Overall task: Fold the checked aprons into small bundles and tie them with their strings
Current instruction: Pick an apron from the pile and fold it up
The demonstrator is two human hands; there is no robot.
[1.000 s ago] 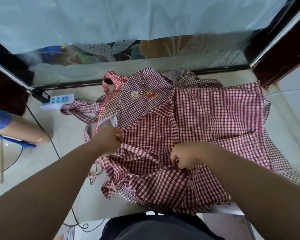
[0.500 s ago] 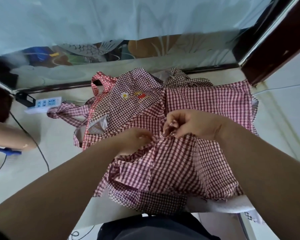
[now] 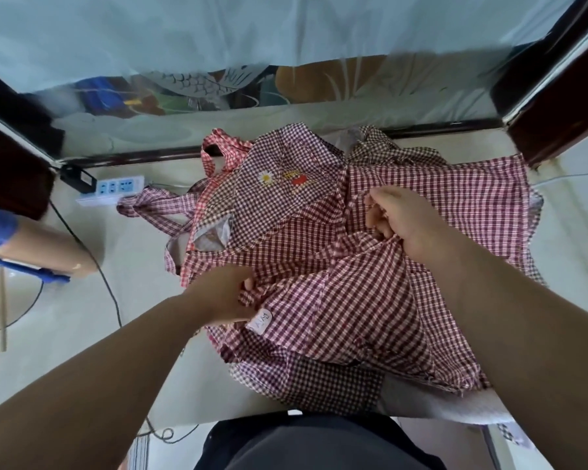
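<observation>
A red-and-white checked apron (image 3: pixel 350 300) lies crumpled on top of the pile in front of me, a small white label showing near its left edge. My left hand (image 3: pixel 223 296) grips its bunched left side. My right hand (image 3: pixel 398 218) pinches a fold of the same cloth further back and to the right. Beneath and behind it lies a darker checked apron (image 3: pixel 279 171) with an embroidered daisy. Its straps (image 3: pixel 157 208) trail off to the left on the table. A third, wider checked apron (image 3: pixel 455 198) spreads to the right.
A white power strip (image 3: pixel 116 188) with a black cable sits at the back left of the pale table (image 3: pixel 133 266). Another person's arm (image 3: pixel 38 245) reaches in from the left. A glass panel and dark wooden frames border the back.
The top apron has been folded up and over from its near edge. My right hand moved from the near middle to further back and right; my left hand shifted right along the bunched cloth.
</observation>
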